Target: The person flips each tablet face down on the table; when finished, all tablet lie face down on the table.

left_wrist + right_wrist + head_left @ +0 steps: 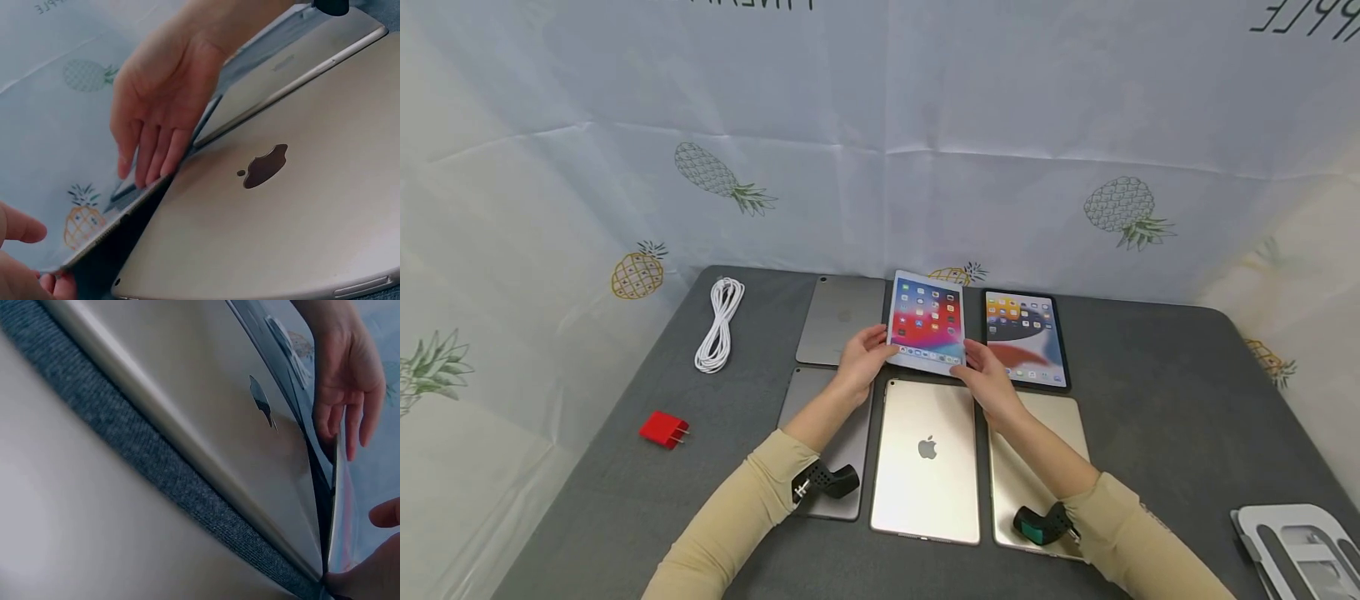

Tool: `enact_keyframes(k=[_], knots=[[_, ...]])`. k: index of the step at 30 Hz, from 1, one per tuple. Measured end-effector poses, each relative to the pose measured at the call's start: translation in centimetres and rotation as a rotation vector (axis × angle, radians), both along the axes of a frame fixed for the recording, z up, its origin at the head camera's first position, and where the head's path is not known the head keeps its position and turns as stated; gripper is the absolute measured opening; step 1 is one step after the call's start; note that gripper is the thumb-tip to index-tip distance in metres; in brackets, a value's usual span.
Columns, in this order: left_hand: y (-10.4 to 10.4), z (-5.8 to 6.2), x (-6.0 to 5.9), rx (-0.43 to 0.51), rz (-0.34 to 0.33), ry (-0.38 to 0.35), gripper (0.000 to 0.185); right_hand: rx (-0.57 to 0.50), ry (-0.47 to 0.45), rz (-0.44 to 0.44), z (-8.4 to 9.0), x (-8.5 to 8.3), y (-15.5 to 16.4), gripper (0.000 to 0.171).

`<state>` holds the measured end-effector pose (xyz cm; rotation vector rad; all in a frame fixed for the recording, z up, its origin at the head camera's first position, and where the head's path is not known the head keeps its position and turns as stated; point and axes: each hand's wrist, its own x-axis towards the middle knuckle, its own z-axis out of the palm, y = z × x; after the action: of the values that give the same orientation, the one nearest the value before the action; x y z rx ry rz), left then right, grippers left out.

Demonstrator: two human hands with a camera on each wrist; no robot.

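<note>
Tablets in two rows on a grey tabletop (1150, 400), seen from the head camera. Left hand (863, 360) and right hand (988, 379) together hold a white-framed tablet (927, 322) by its near corners, each hand pinching an edge between thumb and fingers, the lit screen facing up and the near edge raised off the cloth. It sits in the middle of the far row, tilted, above a gold tablet (927, 460) that lies face down with its logo showing. To the left of the held tablet lies a grey tablet (838, 318), face down; to the right, a black-framed tablet (1026, 337) with its screen lit. A second grey tablet (808, 400) lies partly under the left forearm, and a second gold tablet (1037, 467) partly under the right forearm. A coiled white cable (721, 323) lies at the far left, a red plug adapter (663, 429) nearer on the same side, well apart from the tablets. A white stand (1296, 546) shows at the near right corner. A pineapple-print sheet (1075, 167) hangs behind.
</note>
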<state>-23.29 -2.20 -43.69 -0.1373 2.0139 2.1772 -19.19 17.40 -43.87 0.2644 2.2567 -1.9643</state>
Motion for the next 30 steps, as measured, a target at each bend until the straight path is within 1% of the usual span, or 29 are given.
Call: enact_keyframes(k=[4,8,11,13,14,15,17,18,20,21,22,23,26,28,30], knots=[[-0.1,0.5,0.1,0.010,0.020,0.038,0.053,-0.011,0.004,0.012,-0.1,-0.3,-0.3,0.064],[-0.2,0.9,0.1,0.046,0.029,0.091,0.050,-0.016,-0.007,0.033,-0.1,-0.5,-0.8,0.064],[-0.1,1.3,0.3,0.075,0.059,0.129,0.046,-0.027,-0.019,0.052,-0.1,-0.5,-1.2,0.065],[0.1,1.5,0.6,0.066,0.079,0.177,0.044,-0.047,-0.023,0.067,-0.2,-0.6,-1.6,0.066],[0.1,1.7,0.8,0.049,0.083,0.217,0.042,-0.058,-0.029,0.073,-0.2,-0.6,-1.7,0.067],[0.2,2.3,1.2,0.032,0.086,0.251,0.041,-0.080,-0.032,0.081,-0.2,-0.6,-1.9,0.068],[0.4,2.6,1.5,-0.021,0.086,0.336,0.038,-0.121,-0.039,0.105,-0.2,-0.6,-2.2,0.070],[0.5,2.8,1.7,-0.046,0.079,0.378,0.036,-0.138,-0.040,0.119,-0.2,-0.7,-2.3,0.069],[0.8,3.0,2.0,-0.083,0.054,0.441,0.035,-0.155,-0.045,0.145,-0.1,-0.7,-2.6,0.068],[1.0,3.1,2.2,-0.088,0.039,0.459,0.035,-0.160,-0.045,0.157,-0.1,-0.7,-2.6,0.067],[1.1,2.8,2.1,-0.091,0.024,0.481,0.035,-0.143,-0.046,0.163,0.0,-0.8,-2.6,0.065],[1.3,2.8,2.2,-0.087,0.006,0.497,0.035,-0.126,-0.041,0.170,0.1,-0.8,-2.6,0.063],[1.7,3.0,2.5,-0.078,-0.026,0.536,0.038,-0.054,0.012,0.142,0.6,-1.0,-2.4,0.055],[1.9,3.0,2.5,-0.078,-0.038,0.560,0.039,-0.016,0.086,0.100,1.2,-1.1,-2.2,0.050],[2.0,2.9,2.4,-0.088,-0.044,0.582,0.042,0.012,0.182,0.062,1.9,-1.4,-2.0,0.048]])
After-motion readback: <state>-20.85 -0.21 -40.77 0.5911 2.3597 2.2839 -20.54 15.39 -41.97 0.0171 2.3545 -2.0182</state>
